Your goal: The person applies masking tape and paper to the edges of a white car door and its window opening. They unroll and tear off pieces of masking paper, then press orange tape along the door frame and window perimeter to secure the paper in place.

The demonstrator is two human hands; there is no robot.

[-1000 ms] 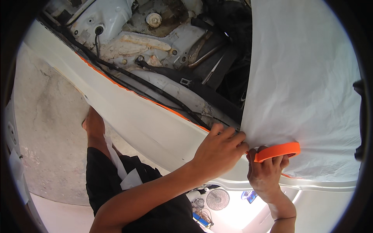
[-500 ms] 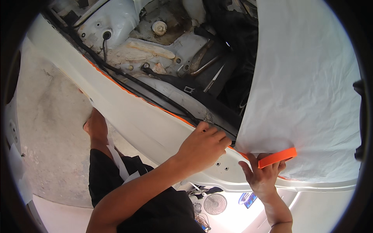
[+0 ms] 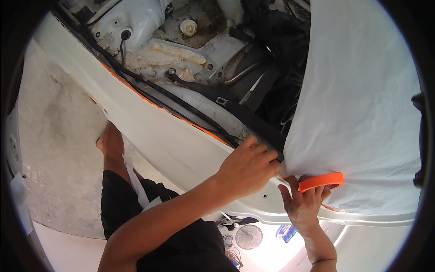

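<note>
Orange masking tape [image 3: 156, 107] runs in a narrow line along the inner edge of a pale car body panel [image 3: 172, 147], beside a black rubber seal [image 3: 174, 102]. My left hand [image 3: 249, 167] is closed over that edge with bent fingers; its fingertips are hidden, so what they pinch does not show. Just to its right, my right hand [image 3: 306, 206] grips a roll of orange masking tape [image 3: 324, 180], some fingers passing through the ring and the thumb apart. A short orange strip shows between the two hands, at the corner of a pale covering sheet [image 3: 358, 113].
Beyond the panel lies an open car interior with a dark seat belt [image 3: 244, 117], bare metal and a round white cap [image 3: 188, 27]. Bare concrete floor [image 3: 59, 149] is at left. A round fan [image 3: 248, 236] and cables stand low behind my arms. White paper [image 3: 22, 204] hangs far left.
My left hand has shifted slightly right along the edge, closer to my right hand. The tape roll has turned a little in my right hand, showing more of its ring. The view has shifted slightly.
</note>
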